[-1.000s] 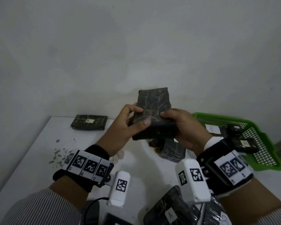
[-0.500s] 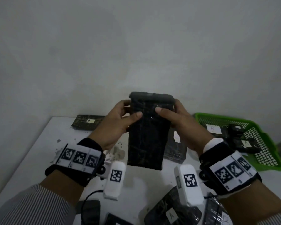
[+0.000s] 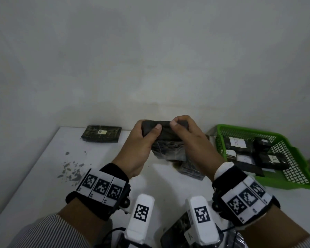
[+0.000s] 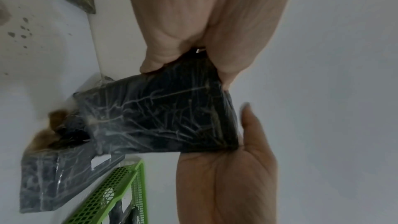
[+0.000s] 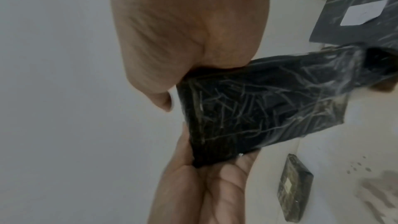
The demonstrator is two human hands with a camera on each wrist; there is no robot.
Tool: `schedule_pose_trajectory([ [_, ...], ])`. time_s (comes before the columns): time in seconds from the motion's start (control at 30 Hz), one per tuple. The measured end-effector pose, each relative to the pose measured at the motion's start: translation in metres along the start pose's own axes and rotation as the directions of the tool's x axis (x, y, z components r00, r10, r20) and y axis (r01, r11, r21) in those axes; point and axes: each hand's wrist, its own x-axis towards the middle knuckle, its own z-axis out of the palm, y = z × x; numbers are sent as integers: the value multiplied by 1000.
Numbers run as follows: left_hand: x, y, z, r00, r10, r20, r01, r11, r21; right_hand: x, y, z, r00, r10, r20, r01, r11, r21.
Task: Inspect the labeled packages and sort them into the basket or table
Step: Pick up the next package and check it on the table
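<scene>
Setting: a plain indoor sorting station, room type not identifiable. Evidence: a bare grey-white wall from 10 to 2 o'clock; a white counter abutting it; a green mesh basket at 3 o'clock holding lettered packages; a package labelled B at 11 o'clock.

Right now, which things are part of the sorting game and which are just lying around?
Part of the job:
- dark package, held by left hand and right hand
- green basket holding labeled packages
- package marked B on the table

Just lying about:
- grey crumbs
</scene>
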Motion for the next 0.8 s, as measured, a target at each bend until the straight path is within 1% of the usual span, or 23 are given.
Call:
schedule_pose_trajectory([
  [0.07,-2,-1,-1,999,38,15,-37,998,-44,-3,1,3,995,-89,-35,84,987,-134],
  [0.2,-4,1,-5,997,53,50,-42,976,-212,-8,4,9,978,-206,-19,194,946,-259],
  [0.27,-2,0,-14,995,81,49,-65,961,-267,-13,5,11,975,-215,54,222,931,-291],
  [0.33,0,-1,-26,993,95,70,-69,947,-314,-17,4,7,965,-191,178,244,904,-350],
  [0.37,1,-2,-34,992,88,86,-55,940,-337,-18,5,3,960,-165,226,251,865,-434],
  [0.4,2,-2,-41,991,79,108,-34,929,-367,-18,7,-3,955,-146,257,268,795,-544],
  [0.47,1,-3,-57,982,49,184,39,894,-446,-13,15,-16,954,-142,266,296,609,-736],
  [0.5,0,-2,-63,974,30,223,83,874,-478,-10,19,-22,956,-144,255,291,549,-784],
  [0.53,-2,-3,-67,968,13,250,119,855,-505,-9,24,-26,962,-132,237,271,525,-807],
  [0.6,-4,-4,-71,963,-32,266,174,830,-530,-10,30,-30,973,-95,210,228,524,-820],
  [0.63,-5,-5,-72,968,-68,243,188,836,-516,-11,33,-30,973,-99,210,232,496,-837],
  [0.67,-6,-5,-72,973,-117,201,200,860,-470,-13,37,-30,970,-131,206,243,434,-868],
  [0.7,-8,-6,-71,972,-174,156,223,888,-402,-15,41,-29,967,-169,192,241,352,-905],
  [0.73,-11,-5,-71,963,-239,125,268,905,-331,-17,46,-29,963,-211,170,225,272,-936],
  [0.77,-14,-4,-71,944,-314,103,331,903,-275,-18,50,-28,959,-247,138,192,207,-959],
  [0.8,-17,-3,-71,917,-385,103,398,884,-244,-19,53,-28,955,-276,112,161,162,-974],
])
